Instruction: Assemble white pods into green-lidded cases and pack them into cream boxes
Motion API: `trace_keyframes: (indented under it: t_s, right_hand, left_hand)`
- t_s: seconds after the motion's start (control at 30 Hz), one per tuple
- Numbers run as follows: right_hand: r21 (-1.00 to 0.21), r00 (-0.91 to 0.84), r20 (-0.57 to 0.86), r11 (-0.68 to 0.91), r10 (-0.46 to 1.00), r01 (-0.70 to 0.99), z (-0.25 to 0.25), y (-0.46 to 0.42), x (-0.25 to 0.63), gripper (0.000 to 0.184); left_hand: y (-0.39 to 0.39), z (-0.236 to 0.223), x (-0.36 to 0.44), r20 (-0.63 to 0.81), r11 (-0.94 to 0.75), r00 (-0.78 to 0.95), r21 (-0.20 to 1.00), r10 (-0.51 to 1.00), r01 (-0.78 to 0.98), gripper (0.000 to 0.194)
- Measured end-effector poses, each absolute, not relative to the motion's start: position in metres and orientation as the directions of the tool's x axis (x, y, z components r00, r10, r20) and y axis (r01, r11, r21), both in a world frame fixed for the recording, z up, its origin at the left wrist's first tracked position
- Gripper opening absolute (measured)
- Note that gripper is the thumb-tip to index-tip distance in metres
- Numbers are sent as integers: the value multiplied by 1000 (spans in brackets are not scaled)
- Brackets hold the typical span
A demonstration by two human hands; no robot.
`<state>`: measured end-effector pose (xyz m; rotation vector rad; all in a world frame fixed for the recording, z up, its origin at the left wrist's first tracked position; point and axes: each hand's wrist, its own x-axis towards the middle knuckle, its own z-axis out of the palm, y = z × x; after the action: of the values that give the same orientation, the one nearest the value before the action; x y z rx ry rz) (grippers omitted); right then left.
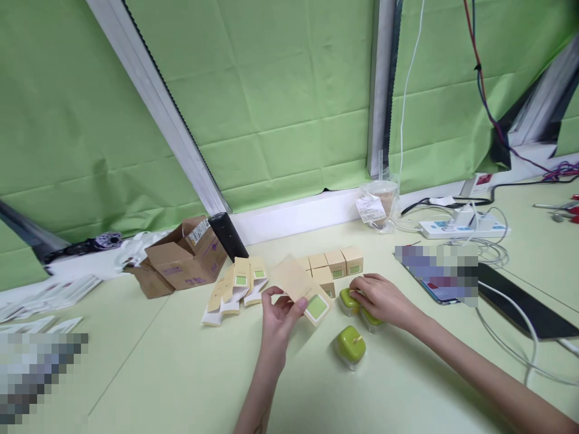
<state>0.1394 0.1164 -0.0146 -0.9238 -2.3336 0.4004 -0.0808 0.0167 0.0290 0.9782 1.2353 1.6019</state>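
My left hand (pixel 281 319) pinches a beige folding carton (pixel 298 288) with a green rounded-square window, held tilted above the table. My right hand (pixel 384 296) reaches in from the right, its fingers closed at the top of a small green-lidded container (pixel 347 300). Another green container (pixel 373 322) is partly hidden under that hand. Nearer me, a third green container (pixel 351 343) with a pale stem on its lid and a clear base stands apart. Just behind the hands, several assembled beige boxes (pixel 335 264) sit in a row.
Several unfolded beige cartons (pixel 239 283) lie left of my left hand. Behind them stand an open brown cardboard box (pixel 187 259) and a black cylinder (pixel 228 235). A bagged cup (pixel 380 205) is at the wall. To the right are a power strip (pixel 484 226), cables and a black slab (pixel 525 304).
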Motion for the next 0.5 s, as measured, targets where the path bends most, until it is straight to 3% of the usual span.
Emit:
trace_keyframes:
  t_s: [0.1,0.2,0.33,0.4,0.5]
  right_hand:
    - [-456,-598,411,723,688,519,-11,112,138,14]
    - [-518,-575,418,705,703,485,-2,99,133,26]
    - [-887,-520,328,447,789,118,4,78,117,40]
    - [-950,-490,290,308,822,-47,4,71,110,41]
    - [-966,-447,258,215,856,-146,4,68,105,44]
  left_hand:
    - [19,28,-76,-70,-72,-282,882,957,-465,38]
    - [20,22,-67,-103,-71,-260,810,960,-583,39]
    - [18,12,-48,-5,-153,-287,836,958,-526,54]
    - [15,8,-41,28,-175,-306,869,952,-464,60]
    - [11,6,-35,75,-197,-331,915,941,-353,70]
